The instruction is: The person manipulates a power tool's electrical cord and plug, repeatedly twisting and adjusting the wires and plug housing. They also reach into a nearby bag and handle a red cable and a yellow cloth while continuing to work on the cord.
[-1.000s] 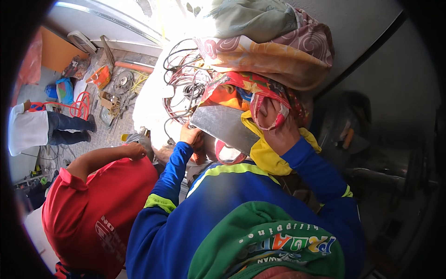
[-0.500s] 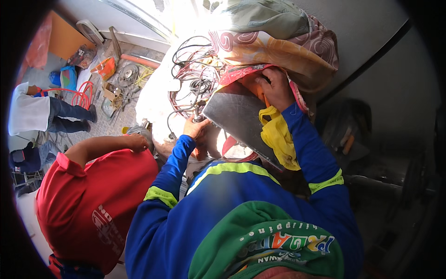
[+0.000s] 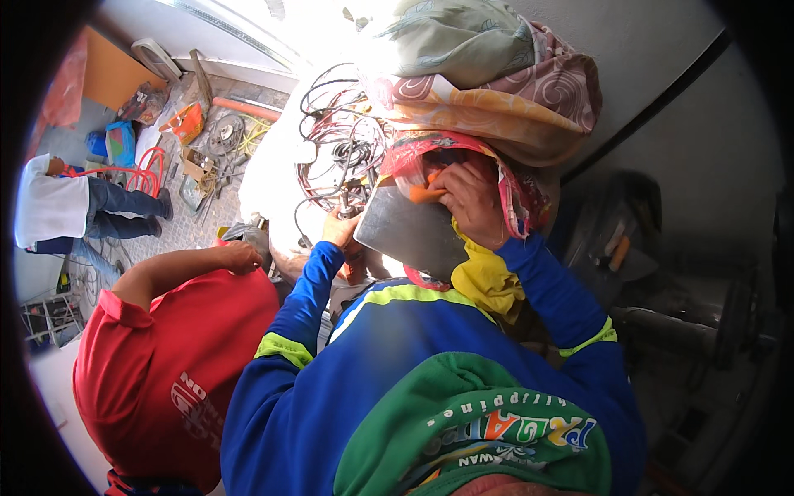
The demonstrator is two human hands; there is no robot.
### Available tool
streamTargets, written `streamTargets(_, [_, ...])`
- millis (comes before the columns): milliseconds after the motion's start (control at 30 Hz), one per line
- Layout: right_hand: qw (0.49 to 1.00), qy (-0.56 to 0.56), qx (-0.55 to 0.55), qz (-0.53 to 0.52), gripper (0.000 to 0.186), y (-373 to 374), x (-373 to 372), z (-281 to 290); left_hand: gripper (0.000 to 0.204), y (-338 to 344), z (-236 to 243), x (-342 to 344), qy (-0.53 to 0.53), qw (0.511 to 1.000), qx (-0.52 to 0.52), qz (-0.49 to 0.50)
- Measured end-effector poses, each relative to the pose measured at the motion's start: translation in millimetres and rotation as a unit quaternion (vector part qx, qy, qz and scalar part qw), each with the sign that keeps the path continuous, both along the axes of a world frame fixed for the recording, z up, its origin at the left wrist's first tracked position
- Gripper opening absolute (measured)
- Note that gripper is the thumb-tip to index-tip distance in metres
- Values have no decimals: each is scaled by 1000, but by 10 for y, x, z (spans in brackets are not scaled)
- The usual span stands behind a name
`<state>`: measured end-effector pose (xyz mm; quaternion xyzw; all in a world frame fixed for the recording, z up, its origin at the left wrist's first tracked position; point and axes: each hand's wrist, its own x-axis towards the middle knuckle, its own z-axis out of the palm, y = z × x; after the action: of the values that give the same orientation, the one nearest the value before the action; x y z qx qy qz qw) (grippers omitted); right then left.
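Left hand: The person's left hand (image 3: 336, 231) was positioned at the left edge of the plate, fingers closed around a dark-and-silver cylindrical tool head (image 3: 348, 212).
Right hand: The person's right hand (image 3: 473, 202) was inserted in the mouth of the bag. Its fingers were bent against a smooth orange object (image 3: 425, 194); whether they were clamped on it could not be told.
Orange object: It lay inside the bag opening, just above the plate's upper right edge.
Bag: The red floral-print fabric bag (image 3: 519, 196) stood open in front of the person, below a large bundle of green, orange and mauve patterned fabric (image 3: 496, 95).
Plate: The flat grey metal plate (image 3: 409, 227) lay tilted between the two hands.
Cloth: The crumpled bright-yellow cloth (image 3: 488, 277) hung below the right wrist.
Cables: The tangled black and reddish cables (image 3: 347, 153) lay above the left hand.
Adjacent personnel: A co-worker in a red short-sleeved shirt (image 3: 186, 355) was at the left; farther off, a person in a white shirt (image 3: 56, 198) stood beside a looped red hose (image 3: 153, 178).
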<state>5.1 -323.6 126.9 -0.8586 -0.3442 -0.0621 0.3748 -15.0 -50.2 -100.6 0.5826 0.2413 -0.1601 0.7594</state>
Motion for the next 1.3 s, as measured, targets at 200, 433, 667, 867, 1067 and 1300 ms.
streamTargets(200, [997,14,-50,63,21,70,-478,-354,44,84,-235,8,-7,1000,18,-8])
streamTargets(433, [995,34,-91,-11,34,-151,-556,-10,36,101,-335,39,-16,995,-99,-7])
streamTargets(667, [955,95,-232,-160,48,-620,-786,209,50,170,-488,19,-1,993,-121,-14])
streamTargets(867, [943,-25,-317,-95,43,-487,-365,-47,38,123,-365,13,-8,999,11,-51])
streamTargets(1067, [942,4,-313,-117,28,-534,-337,429,46,8,-114,-92,2,999,-40,13])
streamTargets(1300, [798,-50,-598,58,31,-270,153,1041,37,97,-474,-1,-27,999,-39,-5])
